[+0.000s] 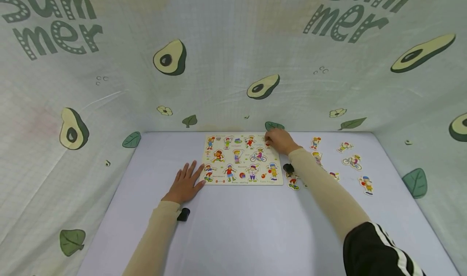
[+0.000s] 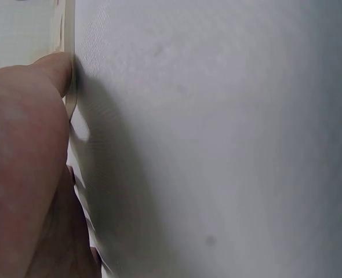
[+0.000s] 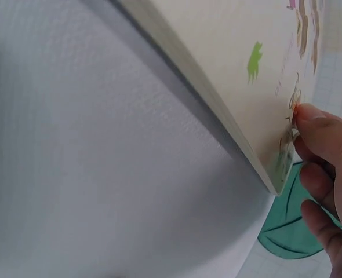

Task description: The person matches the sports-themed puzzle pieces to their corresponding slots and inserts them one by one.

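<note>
A wooden picture puzzle board (image 1: 219, 180) printed with children playing sports lies at the back of the table. My left hand (image 1: 184, 185) is spread flat beside its left side, thumb at the lower left corner; the left wrist view shows the thumb (image 2: 58, 69) against the board's edge. At the board's upper right corner my right hand (image 1: 280, 141) bends over, fingers curled. Seen from the right wrist, the thumb and index finger of the right hand (image 3: 327, 150) pinch a small puzzle piece (image 3: 294, 107) low over the board, its picture mostly hidden.
Loose figure pieces lie right of the board, among them a cyclist (image 1: 352, 161), a ball player (image 1: 366, 185) and a skateboarder (image 1: 293, 182). The right forearm partly covers some. A hanging cloth (image 1: 219, 57) printed with avocados rises behind the table's back edge.
</note>
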A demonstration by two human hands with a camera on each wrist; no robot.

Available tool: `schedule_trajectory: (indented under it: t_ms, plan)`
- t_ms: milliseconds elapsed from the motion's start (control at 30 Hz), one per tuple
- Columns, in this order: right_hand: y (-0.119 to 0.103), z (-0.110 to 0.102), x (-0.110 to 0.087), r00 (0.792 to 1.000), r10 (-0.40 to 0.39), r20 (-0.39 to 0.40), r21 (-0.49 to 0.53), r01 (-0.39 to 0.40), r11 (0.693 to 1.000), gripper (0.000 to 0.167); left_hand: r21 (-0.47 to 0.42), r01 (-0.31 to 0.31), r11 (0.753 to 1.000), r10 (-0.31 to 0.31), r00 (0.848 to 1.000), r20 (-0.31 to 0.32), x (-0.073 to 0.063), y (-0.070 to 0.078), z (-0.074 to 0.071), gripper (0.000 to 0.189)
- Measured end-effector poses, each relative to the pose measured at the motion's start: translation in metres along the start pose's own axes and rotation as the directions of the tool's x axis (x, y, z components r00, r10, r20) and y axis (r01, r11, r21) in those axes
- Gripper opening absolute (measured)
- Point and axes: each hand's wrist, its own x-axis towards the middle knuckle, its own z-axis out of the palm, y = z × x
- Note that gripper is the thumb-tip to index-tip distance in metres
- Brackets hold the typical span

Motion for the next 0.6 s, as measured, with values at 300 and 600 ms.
schedule_trajectory:
  t_ms: [300, 600]
  plan:
    - [0.0008, 0.0029, 0.0038, 1.0, 0.007, 0.011, -0.022, -0.007, 1.0, 0.014, 0.01, 0.012, 1.0, -0.012, 1.0, 0.008, 0.0005, -0.002, 0.0013, 0.071]
    - [-0.0023, -0.0014, 0.007, 0.997, 0.044, 0.059, -0.039, -0.042, 0.998, 0.012, 0.025, 0.018, 1.0, -0.018, 1.0, 0.014, 0.0016, -0.0017, 0.0019, 0.072]
